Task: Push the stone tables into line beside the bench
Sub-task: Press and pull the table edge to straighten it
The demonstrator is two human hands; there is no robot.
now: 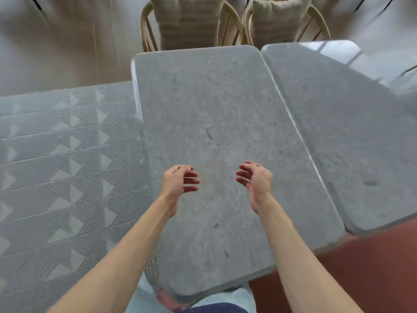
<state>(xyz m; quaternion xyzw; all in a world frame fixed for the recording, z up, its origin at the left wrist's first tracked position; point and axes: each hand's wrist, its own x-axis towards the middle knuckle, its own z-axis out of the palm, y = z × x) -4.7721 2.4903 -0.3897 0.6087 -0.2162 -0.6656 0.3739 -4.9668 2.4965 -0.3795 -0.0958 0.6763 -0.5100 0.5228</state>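
Note:
Two grey stone tables stand side by side with their long edges nearly touching. The nearer stone table [216, 114] fills the middle of the view; the second stone table [343, 123] lies to its right, angled slightly. My left hand [178, 181] and my right hand [256, 179] hover over the near half of the middle table, palms facing each other, fingers curled and apart, holding nothing. A red-brown bench surface [352, 272] shows at the lower right, beside the tables' near ends.
Two wicker chairs with cream cushions, the left chair [187, 21] and the right chair [282, 19], stand just past the tables' far ends. A grey patterned rug [67, 159] covers the floor to the left. Pale floor lies beyond.

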